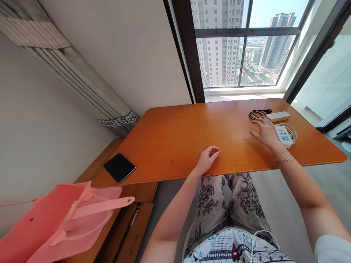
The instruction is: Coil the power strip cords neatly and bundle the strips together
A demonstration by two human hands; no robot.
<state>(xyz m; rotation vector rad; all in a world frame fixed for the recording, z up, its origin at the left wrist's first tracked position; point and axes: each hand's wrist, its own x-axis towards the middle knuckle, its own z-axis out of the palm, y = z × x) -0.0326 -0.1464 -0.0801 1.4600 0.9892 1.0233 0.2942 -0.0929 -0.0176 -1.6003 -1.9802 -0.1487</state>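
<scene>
My left hand [208,159] rests at the near edge of the brown wooden table [175,135], its fingers curled together with nothing seen in them. Over the table's right part, my right hand [263,132] reaches forward with its fingers apart, holding nothing. Just beyond its fingertips lies a black cable [255,114] in loops, joined to a long white power strip [278,116]. A squarer white socket block [284,136] with blue outlet faces sits right beside the right hand. Its pale cord [293,130] is coiled behind it; whether the hand touches the block, I cannot tell.
A dark phone or tablet [119,167] lies at the table's left corner. Lower left, an open pink bag [65,219] with a strap stands on a wooden cabinet [137,226]. A window [244,33] is behind the table, and a tied curtain [90,87] hangs at left.
</scene>
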